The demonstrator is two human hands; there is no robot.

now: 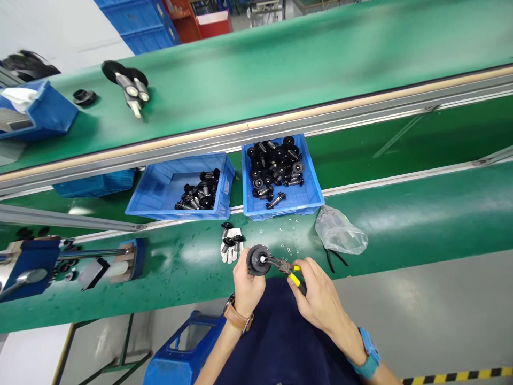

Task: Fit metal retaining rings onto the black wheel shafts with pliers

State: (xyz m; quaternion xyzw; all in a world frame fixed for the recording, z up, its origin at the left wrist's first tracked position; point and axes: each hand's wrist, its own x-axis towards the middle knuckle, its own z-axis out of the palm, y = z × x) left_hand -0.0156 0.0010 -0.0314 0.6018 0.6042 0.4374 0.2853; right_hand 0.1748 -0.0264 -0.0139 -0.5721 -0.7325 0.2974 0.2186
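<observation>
Green surface point(180, 289), blue bins point(230, 186) point(308, 200) along its back! Left hand point(249, 286) grips a black wheel point(256, 260) just in front; right hand point(320, 297) squeezes yellow-handled pliers point(285, 267), tips right at the wheel's centre!

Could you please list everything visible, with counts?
Conveyor: one, green, background
Belt bin: one, blue, conveyor's left
Bench: one, green, foreground
Bins: two, blue, behind hands
Parts: many, black and grey, in bins, by glove, on conveyor
Glove: one, white, bench
Rings: several, pale, bench
Bag: one, clear, bench
Handles: two, black, by bag
Machine: one, blue, bench's left
Stool: one, blue, floor
Pliers: one, yellow handles, right hand
Held part: one, black, left hand
Left hand: one, bare, centre
Right hand: one, bare, centre
</observation>
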